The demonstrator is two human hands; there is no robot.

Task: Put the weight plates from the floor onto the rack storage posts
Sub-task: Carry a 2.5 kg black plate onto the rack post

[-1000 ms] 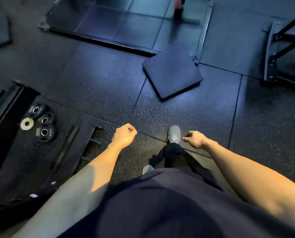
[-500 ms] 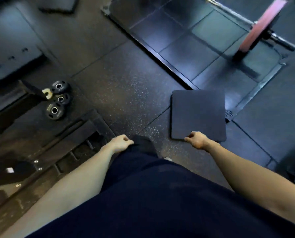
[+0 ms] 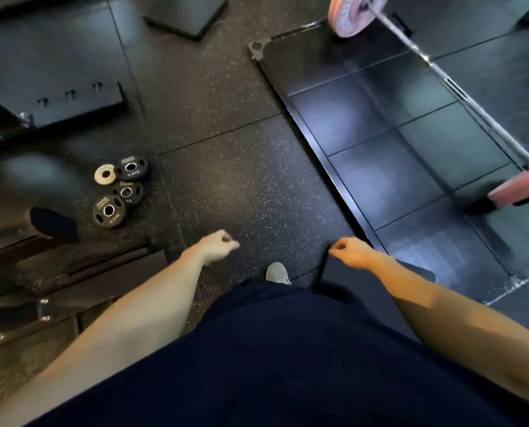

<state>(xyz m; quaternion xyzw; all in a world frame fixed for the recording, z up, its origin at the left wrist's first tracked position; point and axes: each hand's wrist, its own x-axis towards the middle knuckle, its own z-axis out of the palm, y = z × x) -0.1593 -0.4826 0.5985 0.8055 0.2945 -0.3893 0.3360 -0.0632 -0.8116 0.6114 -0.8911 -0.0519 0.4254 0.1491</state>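
Head cam: fetching step. Left grip (image 3: 217,248) and right grip (image 3: 352,252) hang loosely curled, empty, near the weight plates (image 3: 118,189). Crouch-and-grab next, I reckon.

speckled rubber floor (image 3: 241,186), glossy lifting platform (image 3: 380,134)

Brightness: dim; the dark rubber floor (image 3: 241,186) swallows detail.
Light: from overhead, a bluish sheen on the platform tiles (image 3: 380,149).
Colour: warm on the right forearm (image 3: 442,318), greyer on the left forearm (image 3: 152,303).
Blur: barbell (image 3: 460,90) and left edge smeared; lettering on the weight plates (image 3: 118,189) unreadable.
Distortion: wide-angle bending toward the edges.
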